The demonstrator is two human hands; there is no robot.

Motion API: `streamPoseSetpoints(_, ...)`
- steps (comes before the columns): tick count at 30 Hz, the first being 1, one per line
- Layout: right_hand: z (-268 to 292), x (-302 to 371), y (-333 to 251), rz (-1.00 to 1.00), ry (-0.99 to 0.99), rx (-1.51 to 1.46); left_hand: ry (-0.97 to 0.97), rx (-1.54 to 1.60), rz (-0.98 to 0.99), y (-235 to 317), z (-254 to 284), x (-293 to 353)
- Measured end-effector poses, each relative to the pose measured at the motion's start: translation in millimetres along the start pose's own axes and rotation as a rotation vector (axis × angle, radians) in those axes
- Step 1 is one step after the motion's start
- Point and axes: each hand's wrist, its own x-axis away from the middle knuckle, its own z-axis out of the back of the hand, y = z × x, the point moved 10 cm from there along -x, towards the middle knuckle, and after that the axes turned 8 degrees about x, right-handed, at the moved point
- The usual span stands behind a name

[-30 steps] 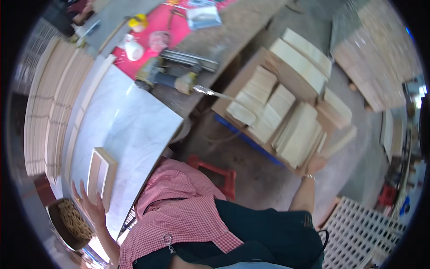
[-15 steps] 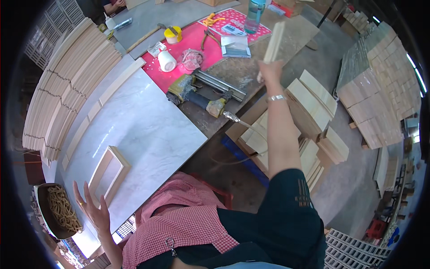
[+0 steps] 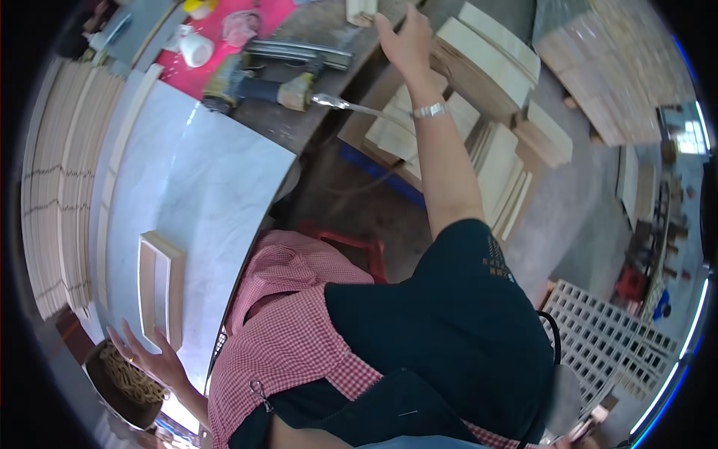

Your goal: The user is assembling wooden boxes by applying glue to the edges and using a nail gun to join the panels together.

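My left hand (image 3: 155, 364) is open, fingers spread, at the near end of a small rectangular wooden frame (image 3: 175, 295). The frame lies on the white marbled board (image 3: 217, 161). At the far edge of the view my right hand (image 3: 409, 46) reaches out with thumb and fingers apart and nothing between them. Just left of its thumb is a pale wooden piece (image 3: 362, 10), cut off by the picture's edge. A taped air nail gun (image 3: 260, 91), with its hose fitting (image 3: 329, 101), rests on the bench left of that hand.
Wooden strips (image 3: 60, 179) are stacked at the left. A bin of tan bands (image 3: 127, 374) stands near my left hand. Boards (image 3: 486, 60) fill a carton on the right, below my right arm. A white bottle (image 3: 196, 50) lies on a pink sheet.
My right hand has let go of the wooden pieces and its fingers have opened. The view has turned and shifted, so the bench appears farther up and left. My left hand stays open beside the frame.
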Motion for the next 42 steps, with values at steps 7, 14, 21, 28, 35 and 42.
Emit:
streamPoseSetpoints(7, 193.3, 187.2, 211.5, -0.515, 0.177, 0.679, 0.003, 0.094, -0.116, 16.0, -18.2, -20.4)
streamPoseSetpoints(14, 200.6, 280.6, 266.6, -0.890, -0.276, 0.758, 0.053, 0.176, -0.202, 47.0, -18.8, -15.5)
streamPoseSetpoints(21, 210.4, 256.9, 248.1, -0.813, 0.046, 0.606, 0.135, 0.132, 0.004, 6.4, -4.0, 25.9)
streamPoseSetpoints(28, 204.7, 132.2, 31.1, -0.102, -0.115, -0.494, 0.334, 0.319, 0.290, -65.3, -0.5, 75.7)
streamPoseSetpoints(35, 26.9, 214.1, -349.1, 0.997, -0.660, -0.492, 0.320, 0.394, 0.706, -111.6, 3.5, 143.9)
streamPoseSetpoints(42, -1.6, 347.2, -501.0, 1.564, -0.928, -0.607, 0.229, 0.561, 0.839, -130.9, -40.9, 150.6)
